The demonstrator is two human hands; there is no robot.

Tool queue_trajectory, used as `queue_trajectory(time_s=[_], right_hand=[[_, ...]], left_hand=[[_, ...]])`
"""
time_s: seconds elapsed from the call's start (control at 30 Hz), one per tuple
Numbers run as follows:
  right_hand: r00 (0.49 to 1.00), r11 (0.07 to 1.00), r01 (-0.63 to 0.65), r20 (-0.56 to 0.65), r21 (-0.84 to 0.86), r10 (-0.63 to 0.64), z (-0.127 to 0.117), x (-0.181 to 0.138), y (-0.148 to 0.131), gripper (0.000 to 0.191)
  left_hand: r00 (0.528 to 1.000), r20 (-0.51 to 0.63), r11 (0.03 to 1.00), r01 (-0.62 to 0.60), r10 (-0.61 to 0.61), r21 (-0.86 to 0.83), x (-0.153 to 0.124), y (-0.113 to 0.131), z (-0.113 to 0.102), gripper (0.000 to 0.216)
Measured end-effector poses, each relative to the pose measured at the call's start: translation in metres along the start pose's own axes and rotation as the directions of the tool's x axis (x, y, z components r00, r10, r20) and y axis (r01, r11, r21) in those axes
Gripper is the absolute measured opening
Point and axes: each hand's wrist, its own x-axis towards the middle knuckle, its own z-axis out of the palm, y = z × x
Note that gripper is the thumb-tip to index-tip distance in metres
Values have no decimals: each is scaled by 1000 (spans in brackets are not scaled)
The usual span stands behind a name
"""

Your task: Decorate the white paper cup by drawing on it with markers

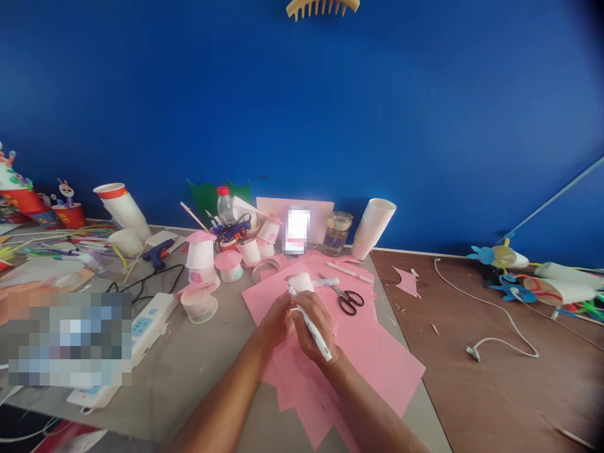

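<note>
Marker [320,340] gripped in right hand [306,330], cup [304,282] in left hand [280,316]; pink paper [375,355] reaches right edge of gray table [195,358].

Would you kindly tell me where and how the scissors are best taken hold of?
I'd take the scissors by their black handle loops, coming from the near right: the loops face that side, while the blades point away and left. They lie on pink paper, so approaching slightly from above seems sensible.

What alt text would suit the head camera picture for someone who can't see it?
A right hand holds a white marker near what looks like a white cup, left hand close beside, over pink paper sheets. Scissors lie to the right; a stack of paper cups stands behind.
</note>
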Motion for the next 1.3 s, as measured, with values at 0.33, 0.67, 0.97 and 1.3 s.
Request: queue_trajectory(time_s=[0.33, 0.67, 0.97, 1.3], right_hand=[[978, 985, -142, -166, -97, 125, -11, 4, 5, 20], [896, 929, -370, -271, -14, 352, -8, -2, 9, 15], [806, 865, -479, -315, 150, 501, -6, -6, 18, 19], [811, 865, -470, -300, 177, 502, -8, -5, 21, 24]], left_hand=[[994, 83, 962, 90, -70, -256, 6, 0, 8, 27], [991, 87, 967, 115, -98, -228, 9, -6, -1, 32], [992, 116, 971, 78, -53, -225, 12, -4, 1, 32], [995, 69, 977, 79, -67, -196, 12, -5, 1, 34]])
